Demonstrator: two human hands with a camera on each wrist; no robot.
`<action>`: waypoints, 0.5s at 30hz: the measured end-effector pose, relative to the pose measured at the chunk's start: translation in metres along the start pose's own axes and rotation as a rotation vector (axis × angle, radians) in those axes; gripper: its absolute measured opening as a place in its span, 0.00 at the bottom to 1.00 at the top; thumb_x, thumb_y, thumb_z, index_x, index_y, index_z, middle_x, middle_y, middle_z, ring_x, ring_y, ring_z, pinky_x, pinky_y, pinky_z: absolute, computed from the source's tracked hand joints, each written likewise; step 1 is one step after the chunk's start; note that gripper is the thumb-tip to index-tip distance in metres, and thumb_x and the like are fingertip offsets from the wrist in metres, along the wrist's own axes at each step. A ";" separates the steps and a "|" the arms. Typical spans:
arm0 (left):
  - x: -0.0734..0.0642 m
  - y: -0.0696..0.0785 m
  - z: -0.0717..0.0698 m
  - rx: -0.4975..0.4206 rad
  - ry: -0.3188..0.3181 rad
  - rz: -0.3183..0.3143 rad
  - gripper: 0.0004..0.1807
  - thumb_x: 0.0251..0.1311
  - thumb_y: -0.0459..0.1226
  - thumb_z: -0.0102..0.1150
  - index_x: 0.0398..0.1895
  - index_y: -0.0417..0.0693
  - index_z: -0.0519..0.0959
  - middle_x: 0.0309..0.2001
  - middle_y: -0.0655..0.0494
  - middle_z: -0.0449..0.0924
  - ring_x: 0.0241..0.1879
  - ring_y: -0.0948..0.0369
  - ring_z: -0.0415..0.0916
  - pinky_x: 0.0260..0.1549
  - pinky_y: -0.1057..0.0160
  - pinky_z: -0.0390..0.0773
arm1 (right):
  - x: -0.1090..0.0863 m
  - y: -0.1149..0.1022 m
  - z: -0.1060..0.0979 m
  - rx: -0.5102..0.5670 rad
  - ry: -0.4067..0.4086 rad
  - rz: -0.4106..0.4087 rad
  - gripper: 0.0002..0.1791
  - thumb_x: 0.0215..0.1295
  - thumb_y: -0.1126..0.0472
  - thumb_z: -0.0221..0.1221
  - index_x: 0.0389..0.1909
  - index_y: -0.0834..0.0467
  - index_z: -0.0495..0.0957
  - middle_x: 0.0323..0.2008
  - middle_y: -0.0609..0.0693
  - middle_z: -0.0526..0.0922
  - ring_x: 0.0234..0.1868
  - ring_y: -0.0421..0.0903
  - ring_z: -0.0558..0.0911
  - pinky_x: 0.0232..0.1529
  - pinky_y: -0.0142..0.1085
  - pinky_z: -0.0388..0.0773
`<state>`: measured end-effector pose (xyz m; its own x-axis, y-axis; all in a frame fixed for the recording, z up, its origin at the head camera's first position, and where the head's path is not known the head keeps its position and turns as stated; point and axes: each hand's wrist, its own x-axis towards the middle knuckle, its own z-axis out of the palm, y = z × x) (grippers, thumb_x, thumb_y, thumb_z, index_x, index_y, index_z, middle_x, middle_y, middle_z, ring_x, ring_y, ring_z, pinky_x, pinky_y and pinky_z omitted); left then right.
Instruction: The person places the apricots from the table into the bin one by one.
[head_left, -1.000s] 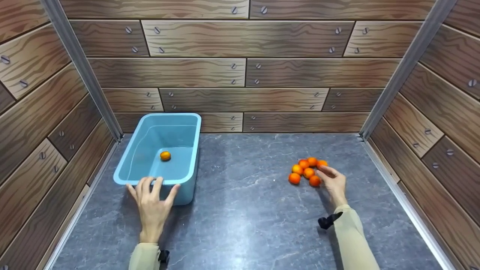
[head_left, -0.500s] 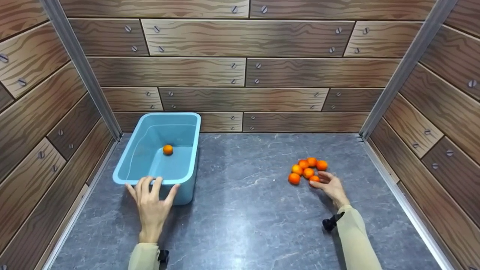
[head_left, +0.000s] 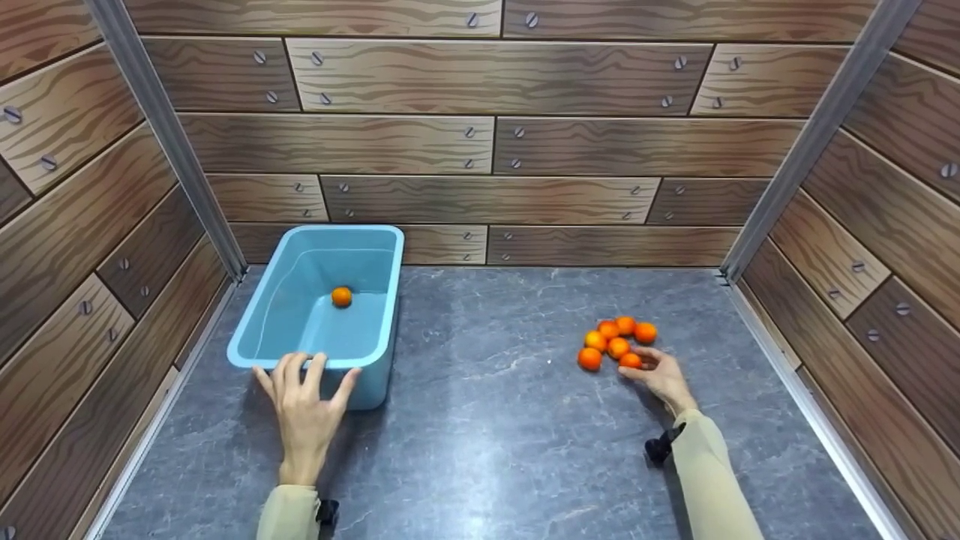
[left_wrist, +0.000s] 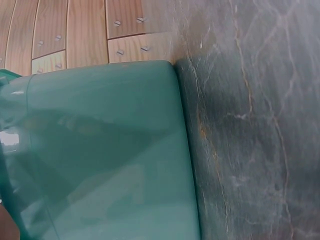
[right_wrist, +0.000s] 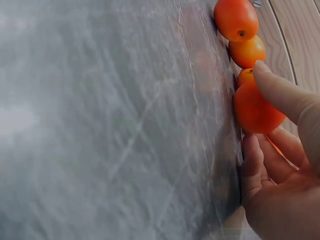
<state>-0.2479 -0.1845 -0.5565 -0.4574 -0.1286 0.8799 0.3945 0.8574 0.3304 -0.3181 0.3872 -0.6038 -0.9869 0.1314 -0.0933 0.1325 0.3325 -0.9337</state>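
Observation:
A light-blue plastic bin (head_left: 390, 300) stands at the left with one small orange fruit (head_left: 341, 297) on its floor. My left hand (head_left: 307, 412) grips the bin's near rim, fingertips over the edge and thumb against the outside. Its wall (left_wrist: 110, 150) fills much of the left wrist view, where most of that hand is out of frame. On the right, my right hand (head_left: 664, 379) holds the nearest small orange fruit (right_wrist: 257, 110) of a cluster between thumb and fingers, still at table level. Several like fruits (head_left: 608, 330) lie close beside it, smooth and oval.
The tabletop (head_left: 480, 420) is grey and marbled. Wood-patterned walls (head_left: 480, 142) enclose it at the back and both sides, with metal strips (head_left: 780, 142) at the corners. The bin stands close to the back wall and left side.
My right hand has moved from the far right fruit down to the nearest one and closed its fingers around it. The fruit in the bin has rolled slightly backward. The left hand stays put.

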 end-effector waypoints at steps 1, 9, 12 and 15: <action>0.000 0.000 0.000 -0.001 -0.002 -0.001 0.28 0.44 0.53 0.74 0.38 0.40 0.81 0.42 0.40 0.77 0.52 0.42 0.70 0.67 0.28 0.36 | 0.000 0.000 0.000 -0.003 0.008 -0.003 0.33 0.57 0.62 0.70 0.62 0.66 0.72 0.61 0.62 0.72 0.54 0.46 0.72 0.46 0.21 0.71; 0.000 0.001 -0.001 -0.003 -0.003 0.007 0.27 0.46 0.54 0.73 0.38 0.40 0.81 0.42 0.40 0.76 0.52 0.42 0.70 0.67 0.27 0.37 | -0.003 -0.001 -0.001 0.102 0.037 0.078 0.34 0.59 0.52 0.69 0.62 0.65 0.71 0.58 0.55 0.74 0.53 0.44 0.73 0.47 0.26 0.76; 0.000 0.001 -0.001 -0.002 -0.007 0.004 0.27 0.43 0.51 0.76 0.38 0.40 0.81 0.42 0.40 0.76 0.52 0.42 0.70 0.67 0.28 0.36 | -0.004 -0.002 -0.002 0.137 0.048 0.089 0.33 0.60 0.48 0.67 0.60 0.63 0.72 0.50 0.49 0.78 0.48 0.44 0.77 0.46 0.31 0.78; 0.001 0.001 -0.001 -0.001 -0.008 0.003 0.27 0.42 0.50 0.77 0.38 0.40 0.82 0.42 0.40 0.76 0.53 0.42 0.70 0.68 0.28 0.36 | -0.004 -0.006 -0.003 0.113 0.067 0.088 0.29 0.62 0.44 0.65 0.55 0.60 0.76 0.42 0.42 0.79 0.43 0.44 0.77 0.44 0.34 0.77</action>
<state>-0.2472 -0.1842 -0.5551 -0.4628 -0.1215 0.8781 0.3971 0.8572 0.3278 -0.3148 0.3877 -0.5969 -0.9633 0.2183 -0.1564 0.2029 0.2102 -0.9564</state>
